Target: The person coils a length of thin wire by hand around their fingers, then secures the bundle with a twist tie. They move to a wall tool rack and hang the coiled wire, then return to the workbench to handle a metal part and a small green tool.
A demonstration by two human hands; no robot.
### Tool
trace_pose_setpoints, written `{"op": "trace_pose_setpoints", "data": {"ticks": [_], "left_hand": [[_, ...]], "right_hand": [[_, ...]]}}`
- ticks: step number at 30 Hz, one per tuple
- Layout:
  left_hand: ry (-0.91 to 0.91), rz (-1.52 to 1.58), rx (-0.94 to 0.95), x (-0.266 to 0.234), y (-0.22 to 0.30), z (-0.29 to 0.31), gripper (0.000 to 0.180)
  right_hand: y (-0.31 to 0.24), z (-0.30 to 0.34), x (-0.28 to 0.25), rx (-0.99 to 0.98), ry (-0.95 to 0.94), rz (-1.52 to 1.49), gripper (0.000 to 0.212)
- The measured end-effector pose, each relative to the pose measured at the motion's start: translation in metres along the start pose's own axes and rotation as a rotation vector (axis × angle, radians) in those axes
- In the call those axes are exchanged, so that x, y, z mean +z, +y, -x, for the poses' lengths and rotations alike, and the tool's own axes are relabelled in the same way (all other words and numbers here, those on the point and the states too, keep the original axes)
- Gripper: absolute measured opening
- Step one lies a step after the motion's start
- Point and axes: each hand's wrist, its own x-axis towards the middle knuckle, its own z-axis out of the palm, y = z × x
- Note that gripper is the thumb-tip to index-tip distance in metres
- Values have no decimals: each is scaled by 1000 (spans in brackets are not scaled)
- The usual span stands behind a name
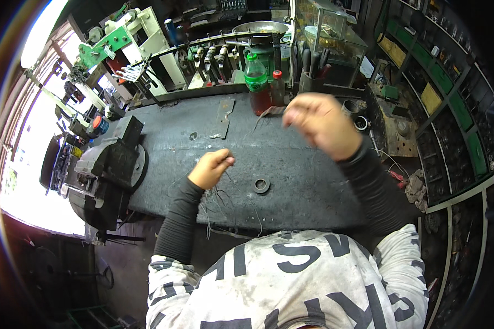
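Observation:
My left hand (211, 169) is closed in a pinch over the middle of the dark workbench. Thin dark strands (217, 198), like thread or fine wire, trail below it toward the bench's front edge. My right hand (326, 127) is raised higher, to the right, with its fingers curled together and slightly blurred. From its fingertips a thin strand (264, 113) runs out to the left, and its far end fades from sight. Between and below the hands lies a small dark ring (261, 186) with a round hole. What exactly sits inside each pinch is hidden.
A heavy bench vise (112, 167) stands at the left. Toward the back lie a flat metal plate (223, 117), a green-capped bottle (256, 82) and a smaller red-capped bottle (278, 88). A holder of dark-handled tools (312, 82) stands beside them; shelves (447, 82) line the right.

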Motion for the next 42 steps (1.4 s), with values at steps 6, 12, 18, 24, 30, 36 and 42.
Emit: {"op": "trace_pose_setpoints", "data": {"ticks": [6, 12, 18, 24, 30, 36, 42], "left_hand": [[96, -409, 70, -90, -10, 7, 18], [275, -737, -88, -180, -16, 18, 11], [293, -730, 104, -187, -16, 1, 12], [116, -546, 24, -117, -50, 8, 10], [74, -393, 93, -42, -35, -2, 10], [48, -520, 131, 6, -5, -20, 10], [52, -486, 188, 30, 8, -25, 10]], "right_hand": [[-71, 22, -102, -196, 358, 328, 19], [-99, 97, -232, -360, 836, 59, 20], [-16, 166, -281, -158, 1083, -35, 18], [171, 237, -316, 655, 871, 419, 15], [167, 175, -206, 983, 604, 1455, 46], [136, 51, -18, -189, 301, 591, 30], [149, 17, 72, 585, -127, -228, 25]]}}
